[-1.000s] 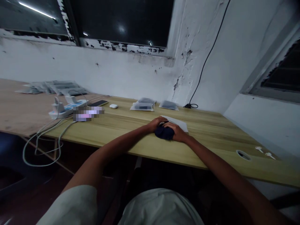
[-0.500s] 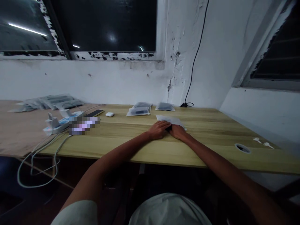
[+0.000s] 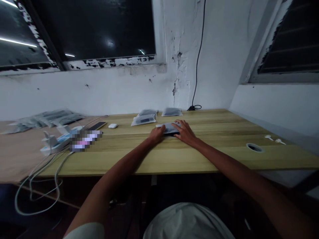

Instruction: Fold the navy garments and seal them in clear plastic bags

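Note:
A frosted plastic pouch [image 3: 169, 127] lies on the wooden table in front of me, with a dark flat item [image 3: 170, 134] showing at its near edge. My left hand [image 3: 157, 133] is closed on the left side of the pouch, its thumb on top. At the right side, my right hand [image 3: 184, 132] grips the pouch with its fingers somewhat spread over the top. Just beyond lie similar filled pouches, among them one with a dark item inside [image 3: 144, 119] and another [image 3: 171, 112] by the wall.
On the left are a power strip [image 3: 58, 141] with white cables, a dark phone [image 3: 98, 126], a blurred-out device and a white earbud case [image 3: 113, 126]. Farther back lies a heap of pouches [image 3: 47, 119]. To the right are a cable hole [image 3: 254, 147] and keys [image 3: 280, 141].
My right hand has come out from inside the pouch and now rests over its right side. My left hand has shifted to the left edge. The view has turned slightly right.

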Action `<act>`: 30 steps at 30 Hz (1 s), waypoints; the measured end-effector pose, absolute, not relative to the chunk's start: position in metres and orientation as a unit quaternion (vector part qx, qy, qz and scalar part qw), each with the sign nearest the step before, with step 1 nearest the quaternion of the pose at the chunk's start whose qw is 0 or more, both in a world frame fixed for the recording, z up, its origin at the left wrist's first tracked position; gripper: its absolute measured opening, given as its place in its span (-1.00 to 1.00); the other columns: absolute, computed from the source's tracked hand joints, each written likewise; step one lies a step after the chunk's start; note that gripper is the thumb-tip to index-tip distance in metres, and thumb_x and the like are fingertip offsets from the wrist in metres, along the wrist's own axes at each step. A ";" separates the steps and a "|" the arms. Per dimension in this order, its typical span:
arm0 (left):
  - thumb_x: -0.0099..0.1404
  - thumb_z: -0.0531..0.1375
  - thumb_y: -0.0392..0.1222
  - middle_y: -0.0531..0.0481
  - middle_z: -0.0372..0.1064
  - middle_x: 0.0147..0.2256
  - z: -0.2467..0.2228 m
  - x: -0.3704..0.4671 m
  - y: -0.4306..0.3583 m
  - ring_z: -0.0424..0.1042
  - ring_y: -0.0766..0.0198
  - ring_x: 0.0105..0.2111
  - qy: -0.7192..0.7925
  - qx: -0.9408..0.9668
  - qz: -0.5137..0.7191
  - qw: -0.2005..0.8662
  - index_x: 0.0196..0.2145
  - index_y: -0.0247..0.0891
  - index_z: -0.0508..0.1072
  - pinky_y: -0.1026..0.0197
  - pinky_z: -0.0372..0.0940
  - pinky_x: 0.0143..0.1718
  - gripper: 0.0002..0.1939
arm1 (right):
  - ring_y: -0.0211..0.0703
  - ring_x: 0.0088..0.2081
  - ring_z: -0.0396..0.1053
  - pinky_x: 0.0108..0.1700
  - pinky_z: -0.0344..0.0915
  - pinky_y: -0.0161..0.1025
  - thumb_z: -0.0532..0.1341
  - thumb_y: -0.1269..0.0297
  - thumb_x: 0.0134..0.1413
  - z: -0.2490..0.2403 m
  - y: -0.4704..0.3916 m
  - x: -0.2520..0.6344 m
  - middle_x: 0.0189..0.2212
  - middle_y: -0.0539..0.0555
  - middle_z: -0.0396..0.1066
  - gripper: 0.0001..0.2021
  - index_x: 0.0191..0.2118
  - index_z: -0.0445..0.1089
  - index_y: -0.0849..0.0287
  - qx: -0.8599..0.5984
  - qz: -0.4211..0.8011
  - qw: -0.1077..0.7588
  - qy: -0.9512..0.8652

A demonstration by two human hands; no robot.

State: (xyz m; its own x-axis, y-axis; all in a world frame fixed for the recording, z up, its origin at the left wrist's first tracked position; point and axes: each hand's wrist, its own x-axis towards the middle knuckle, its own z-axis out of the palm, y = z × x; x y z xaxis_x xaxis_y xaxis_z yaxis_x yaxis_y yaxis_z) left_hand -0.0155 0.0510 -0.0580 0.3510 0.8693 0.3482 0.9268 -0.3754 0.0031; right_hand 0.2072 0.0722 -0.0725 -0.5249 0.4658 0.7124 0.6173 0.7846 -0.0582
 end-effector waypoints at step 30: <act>0.35 0.13 0.04 -0.14 0.40 -0.19 -0.038 -0.004 0.033 0.37 0.16 -0.15 -0.359 -0.885 -0.256 0.148 -0.14 -0.24 0.41 0.13 0.28 -0.10 -0.69 | -0.15 -0.29 0.44 -0.22 0.28 -0.28 0.28 0.38 0.10 -0.065 0.074 0.220 -0.35 0.07 0.52 -0.92 -0.32 0.55 0.15 -0.227 0.047 0.387 -0.893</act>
State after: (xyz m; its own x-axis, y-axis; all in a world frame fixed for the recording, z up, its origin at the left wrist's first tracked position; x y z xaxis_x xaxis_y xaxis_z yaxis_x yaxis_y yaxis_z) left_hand -0.0040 0.0333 -0.0385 0.6118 0.5596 0.5590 0.7110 -0.6988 -0.0786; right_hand 0.2200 0.0740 -0.0646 -0.5980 0.4416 0.6689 0.3691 0.8925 -0.2593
